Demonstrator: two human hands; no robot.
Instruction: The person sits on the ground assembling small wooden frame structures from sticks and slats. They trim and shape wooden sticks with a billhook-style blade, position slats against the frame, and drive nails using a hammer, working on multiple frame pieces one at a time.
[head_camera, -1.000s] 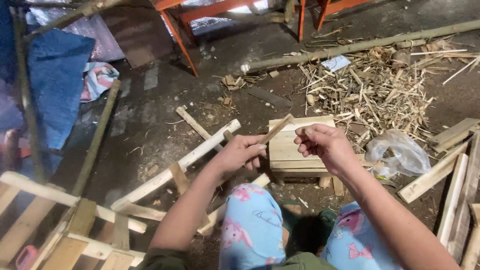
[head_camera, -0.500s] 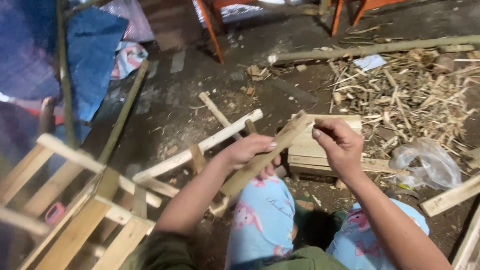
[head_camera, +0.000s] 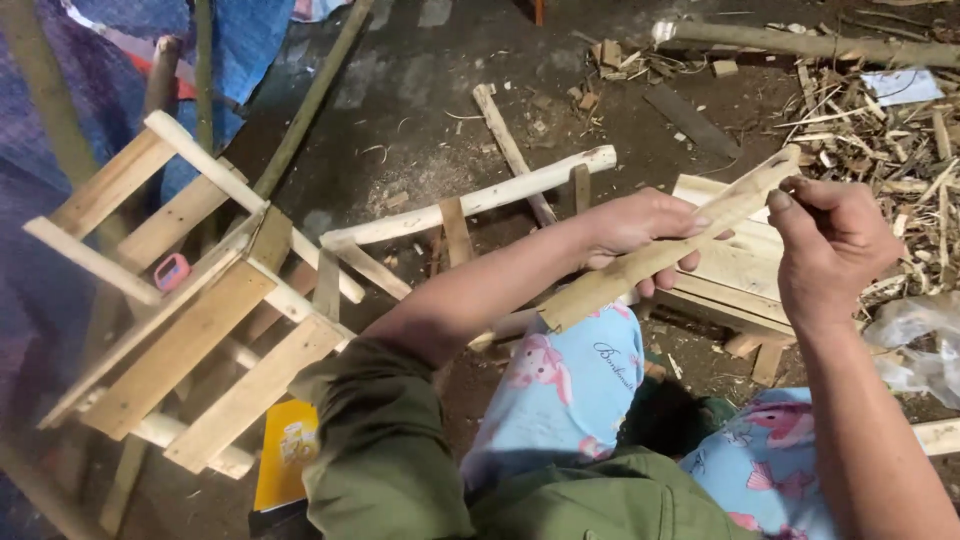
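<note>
Head view showed my left hand (head_camera: 640, 235) wrapped shut round the wooden slat (head_camera: 660, 255), held slanted above the small wooden stool (head_camera: 735, 265). My right hand (head_camera: 835, 255) pinched its upper end. I judged a firm two-point grip kept it steady.

You have one view only, from the camera on your head, so no second view shares the scene. It looks steeply down over your chest and knees to the dirt floor (head_camera: 400, 130) ahead of you. It sits close: your left hand (head_camera: 640, 235) and right hand (head_camera: 835, 250) fill the right half, and your sleeves run off the lower edge. The far floor reaches the top edge
</note>
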